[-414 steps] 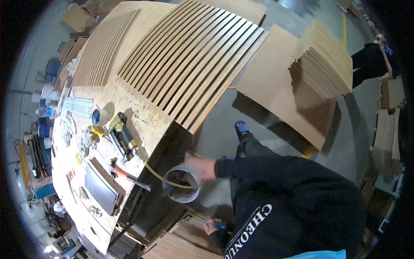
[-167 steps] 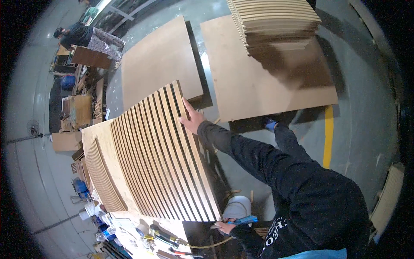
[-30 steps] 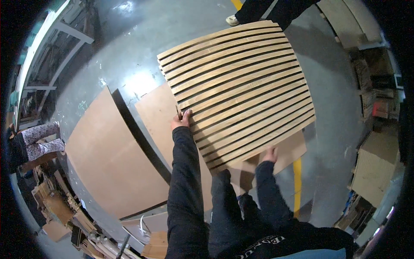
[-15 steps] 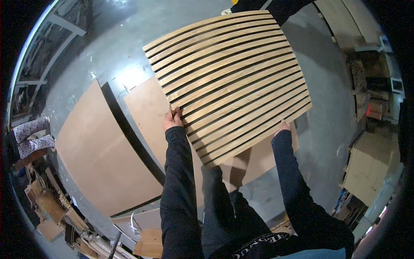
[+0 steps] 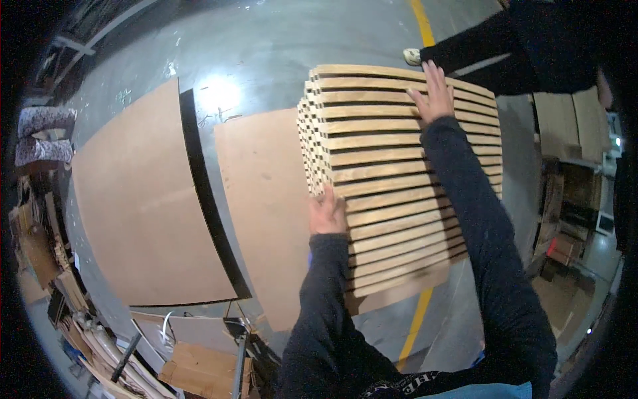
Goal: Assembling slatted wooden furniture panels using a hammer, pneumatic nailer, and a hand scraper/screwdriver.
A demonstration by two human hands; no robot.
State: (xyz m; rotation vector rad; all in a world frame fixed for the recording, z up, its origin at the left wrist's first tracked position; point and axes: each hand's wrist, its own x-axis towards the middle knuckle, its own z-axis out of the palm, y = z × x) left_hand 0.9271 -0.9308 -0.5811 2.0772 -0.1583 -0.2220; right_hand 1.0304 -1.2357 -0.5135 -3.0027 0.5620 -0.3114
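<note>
A stack of slatted pale wood panels (image 5: 389,173) lies in front of me, its stepped slat ends showing along the left side. At that left edge, my left hand (image 5: 327,213) is closed on the top slatted panel; part of its fingers is hidden. My right hand (image 5: 435,96) reaches across and rests on the far slats with its fingers spread. Beneath the stack, a light brown flat sheet (image 5: 259,193) sticks out to the left.
Another large brown sheet (image 5: 146,213) lies left, beside a dark gap. A person in dark trousers (image 5: 492,53) stands beyond the stack, one shoe (image 5: 412,56) near it. Cardboard (image 5: 206,369) lies at the lower left, boxes (image 5: 565,249) at the right.
The slatted panel I held tilted in both hands now lies level on the stack. My right hand has moved from its near edge to the far slats. My view has shifted.
</note>
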